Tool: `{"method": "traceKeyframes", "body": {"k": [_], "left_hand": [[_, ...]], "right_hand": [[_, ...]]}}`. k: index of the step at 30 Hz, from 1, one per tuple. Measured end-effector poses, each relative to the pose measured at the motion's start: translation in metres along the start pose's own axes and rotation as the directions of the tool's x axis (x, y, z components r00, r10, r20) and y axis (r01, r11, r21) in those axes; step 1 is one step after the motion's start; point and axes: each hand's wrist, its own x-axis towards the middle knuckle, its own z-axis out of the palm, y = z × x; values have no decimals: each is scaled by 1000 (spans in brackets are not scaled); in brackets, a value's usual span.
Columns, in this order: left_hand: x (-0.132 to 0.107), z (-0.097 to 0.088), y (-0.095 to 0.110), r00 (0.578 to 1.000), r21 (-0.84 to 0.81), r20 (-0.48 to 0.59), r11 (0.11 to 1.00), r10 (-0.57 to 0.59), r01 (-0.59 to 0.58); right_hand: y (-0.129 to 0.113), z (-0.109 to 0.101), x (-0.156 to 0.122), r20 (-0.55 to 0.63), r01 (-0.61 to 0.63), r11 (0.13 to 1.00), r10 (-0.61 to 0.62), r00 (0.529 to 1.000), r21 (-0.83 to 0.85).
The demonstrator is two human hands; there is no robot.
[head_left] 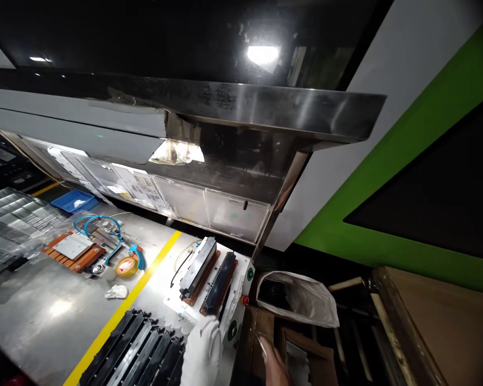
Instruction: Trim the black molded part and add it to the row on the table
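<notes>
The steel surface (44, 316) spreads out to the left of your left grip, with a yellow line running across it. Just left of that grip, at the near edge, a row of long black bars (137, 348) lies packed side by side. Directly beyond it sits the white fixture plate (241, 268), carrying two more black bars (209, 273) on brown bases, with red and green buttons on the side facing you. Beyond your right grip, off the edge of the surface, a bag-lined box (301, 300) stands open.

Your left hand (201, 351), in a white glove, rests at the near corner of the plate. I cannot tell whether its grip is holding anything, because the fingers are curled and partly cut off by the frame. Your right hand (274, 367) is bare and low beside the plate, and its grip pinches a thin pale strip (261, 343) that points up toward the plate.

You seem to be between loading and unloading the fixture, with the strip in hand. The next move calls for a steady left hand on the plate and a careful look at where the strip belongs.
</notes>
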Motion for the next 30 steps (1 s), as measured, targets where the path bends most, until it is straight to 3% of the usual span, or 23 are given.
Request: {"method": "traceKeyframes", "body": {"k": [2,5,7,10,15,24,30], "left_hand": [[43,2,14,997,106,-9,991,78,-76],[101,7,24,990,189,97,974,107,-124],[122,13,24,981,171,182,980,71,-102],[128,23,17,972,155,230,984,47,-85],[119,32,8,981,155,186,985,51,-81],[123,31,11,966,204,257,979,-36,-18],[127,24,14,953,184,300,983,-32,-24]], "right_hand": [[-37,-25,41,-5,106,994,-106,994,34],[-96,-50,99,38,181,981,-179,983,-76],[-128,-57,126,80,217,953,-204,976,-209],[-154,-57,146,132,261,901,-228,965,-347],[-161,-52,152,167,303,864,-256,952,-402],[-166,-55,159,188,325,839,-268,945,-437],[-168,-57,166,195,340,824,-280,940,-454]]}}
